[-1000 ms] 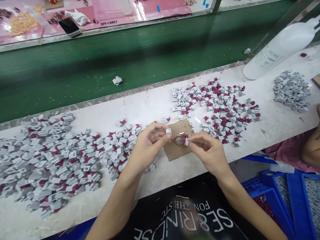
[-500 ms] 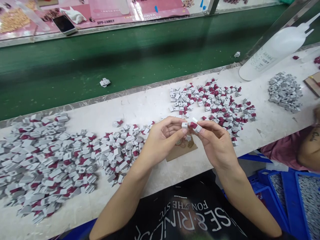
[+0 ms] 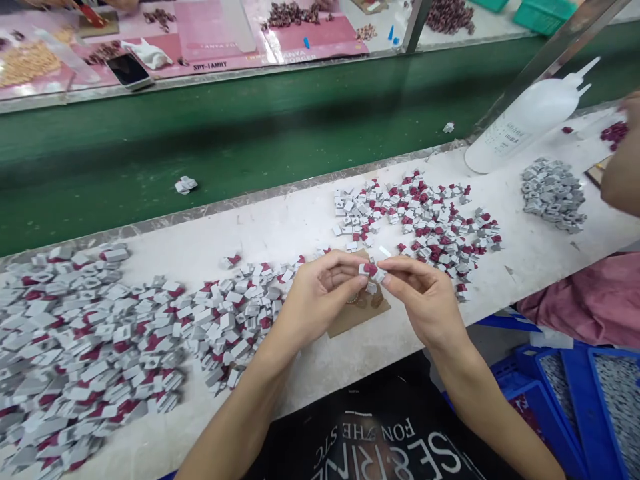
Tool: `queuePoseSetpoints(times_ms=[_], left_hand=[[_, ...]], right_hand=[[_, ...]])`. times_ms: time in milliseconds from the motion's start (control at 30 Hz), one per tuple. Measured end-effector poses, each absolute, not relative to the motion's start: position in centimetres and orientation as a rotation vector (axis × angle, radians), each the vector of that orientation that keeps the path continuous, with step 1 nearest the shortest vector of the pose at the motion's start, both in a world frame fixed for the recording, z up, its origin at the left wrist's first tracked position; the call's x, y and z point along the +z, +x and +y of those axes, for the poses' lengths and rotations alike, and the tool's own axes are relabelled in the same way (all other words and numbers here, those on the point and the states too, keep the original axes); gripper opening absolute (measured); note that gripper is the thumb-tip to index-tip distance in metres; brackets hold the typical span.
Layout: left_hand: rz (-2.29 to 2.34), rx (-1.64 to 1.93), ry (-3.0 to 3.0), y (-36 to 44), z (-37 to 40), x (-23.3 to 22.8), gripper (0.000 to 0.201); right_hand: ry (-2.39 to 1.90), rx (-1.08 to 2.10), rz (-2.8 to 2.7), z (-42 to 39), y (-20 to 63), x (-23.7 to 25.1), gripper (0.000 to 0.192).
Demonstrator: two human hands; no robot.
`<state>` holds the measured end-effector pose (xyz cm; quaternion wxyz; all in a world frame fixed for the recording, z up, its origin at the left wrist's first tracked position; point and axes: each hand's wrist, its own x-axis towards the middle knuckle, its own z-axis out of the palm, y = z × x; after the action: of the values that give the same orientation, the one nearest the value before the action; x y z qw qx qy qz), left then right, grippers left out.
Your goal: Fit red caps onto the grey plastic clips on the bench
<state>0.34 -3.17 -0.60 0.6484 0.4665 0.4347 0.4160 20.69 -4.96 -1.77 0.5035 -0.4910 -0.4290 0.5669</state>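
Observation:
My left hand (image 3: 324,290) pinches a small light-grey plastic piece (image 3: 363,269) between thumb and fingers. Opposite it, my right hand (image 3: 425,293) pinches a small maroon-and-grey plastic piece (image 3: 372,269). The two pieces touch each other, though how they fit together is too small to tell. Beneath the hands lies a brown cardboard piece (image 3: 345,325) with round marks and a small grey part (image 3: 371,288) over it. To the left spreads a large pile of grey-and-maroon pieces (image 3: 225,320). Beyond my right hand are more scattered grey-and-maroon pieces (image 3: 430,220).
A white squeeze bottle (image 3: 525,123) stands at the right rear beside a grey-piece pile (image 3: 553,193). The green conveyor strip (image 3: 300,120) runs behind the bench. Blue crates (image 3: 575,393) stand below at right. Another person's arm (image 3: 623,167) reaches in at the right edge.
The grey piece in my left hand and the maroon-and-grey piece in my right hand have come together from slightly apart. The view has shifted a little.

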Motion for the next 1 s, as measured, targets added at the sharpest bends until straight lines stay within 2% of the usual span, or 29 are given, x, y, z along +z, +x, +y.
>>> queuePoseSetpoints(times_ms=[233, 333, 467, 600, 767, 1000], left_hand=[[0.957, 0.834, 1.161, -0.9, -1.9, 0.2, 0.016], [0.947, 0.721, 1.298, -1.6, 0.7, 0.1, 0.019], [1.219, 0.774, 1.588, -2.7, 6.7, -0.4, 0.011], [1.731, 0.883, 1.422, -3.8, 13.6, -1.3, 0.01], [1.92, 0.851, 1.341, -4.4, 19.5, -2.7, 0.015], [2.029, 0.779, 1.378, -4.3, 22.4, -4.5, 0.009]], right_hand=[[-1.17, 1.438, -1.127, -3.8, 20.6, -0.8, 0.01], [-1.204, 1.443, -1.152, -2.9, 20.4, -0.9, 0.018], [-1.33, 1.238, -1.186, -2.6, 21.0, -1.5, 0.033], [-1.503, 1.013, -1.361, -3.1, 22.2, -2.2, 0.027], [-1.536, 0.784, -1.792, -2.0, 21.6, -3.1, 0.021], [-1.621, 0.603, -2.144, 1.9, 17.3, -4.7, 0.024]])
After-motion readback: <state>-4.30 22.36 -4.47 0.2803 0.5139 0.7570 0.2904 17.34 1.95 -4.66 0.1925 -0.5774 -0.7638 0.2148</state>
